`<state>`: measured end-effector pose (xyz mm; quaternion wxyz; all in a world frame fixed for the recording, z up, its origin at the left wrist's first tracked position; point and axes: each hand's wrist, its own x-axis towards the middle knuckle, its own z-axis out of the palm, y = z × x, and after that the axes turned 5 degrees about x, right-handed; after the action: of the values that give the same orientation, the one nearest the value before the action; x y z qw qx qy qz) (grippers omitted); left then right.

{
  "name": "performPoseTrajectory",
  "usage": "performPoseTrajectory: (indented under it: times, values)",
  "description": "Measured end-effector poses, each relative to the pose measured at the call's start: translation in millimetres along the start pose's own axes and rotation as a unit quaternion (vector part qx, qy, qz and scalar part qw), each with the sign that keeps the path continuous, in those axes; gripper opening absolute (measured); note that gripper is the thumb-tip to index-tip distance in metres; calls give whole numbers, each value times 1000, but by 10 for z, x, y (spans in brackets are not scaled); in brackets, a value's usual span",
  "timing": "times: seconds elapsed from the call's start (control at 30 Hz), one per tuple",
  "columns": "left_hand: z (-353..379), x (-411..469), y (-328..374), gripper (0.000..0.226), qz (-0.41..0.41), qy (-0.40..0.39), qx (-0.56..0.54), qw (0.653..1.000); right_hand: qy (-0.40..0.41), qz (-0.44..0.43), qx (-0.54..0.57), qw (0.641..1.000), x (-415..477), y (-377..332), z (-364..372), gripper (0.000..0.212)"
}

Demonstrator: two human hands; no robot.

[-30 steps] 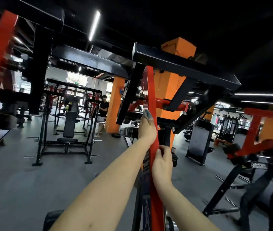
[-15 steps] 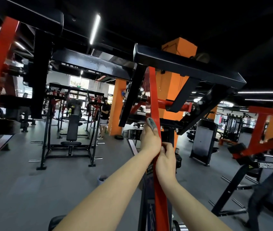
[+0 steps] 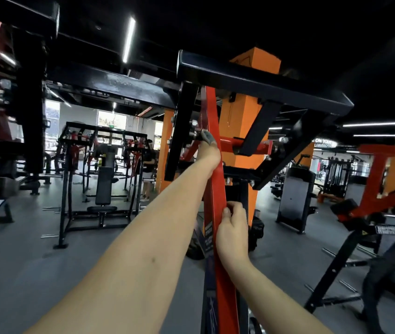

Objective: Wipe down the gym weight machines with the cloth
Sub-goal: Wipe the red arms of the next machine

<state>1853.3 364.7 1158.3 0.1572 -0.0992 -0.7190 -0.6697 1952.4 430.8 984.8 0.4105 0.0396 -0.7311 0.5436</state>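
A red upright arm [image 3: 217,189] of a weight machine rises in front of me to a black top frame [image 3: 264,85]. My left hand [image 3: 208,154] is stretched up along the arm's left edge and holds a grey cloth [image 3: 208,137] against it near the pivot bolts. Lower down, my right hand [image 3: 234,227] grips the same red arm, thumb on its front face and fingers curled behind it.
An orange pillar [image 3: 242,121] stands just behind the machine. A black bench rack [image 3: 102,179] is on the left, with a person [image 3: 148,169] standing beyond it. Red and black machines [image 3: 370,213] crowd the right. Black beams [image 3: 107,83] hang overhead.
My left hand has slid the cloth up the red arm toward the pivot, away from my right hand. The right hand keeps its grip lower on the arm.
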Motion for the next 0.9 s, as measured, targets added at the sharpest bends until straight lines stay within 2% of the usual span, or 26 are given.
performPoseTrajectory:
  times: [0.17, 0.3, 0.53, 0.73, 0.9]
  values:
    - [-11, -232, -277, 46, 34, -13, 9, 999, 6, 26, 73, 997, 6, 34, 42, 22]
    - [-11, -702, -673, 52, 35, -41, 45, 998, 36, 26, 98, 994, -94, 124, 77, 32]
    - [22, -1589, -1542, 54, 16, -43, 82, 996, 19, 59, 95, 994, -477, 587, 62, 24]
    - [20, -2317, -2272, 50, -55, -34, 77, 995, -69, 47, 41, 996, -1372, 918, -151, 45]
    - [31, -3112, -2687, 41, -115, -39, 54, 991, -84, 73, 53, 992, -2249, 1362, -418, 51]
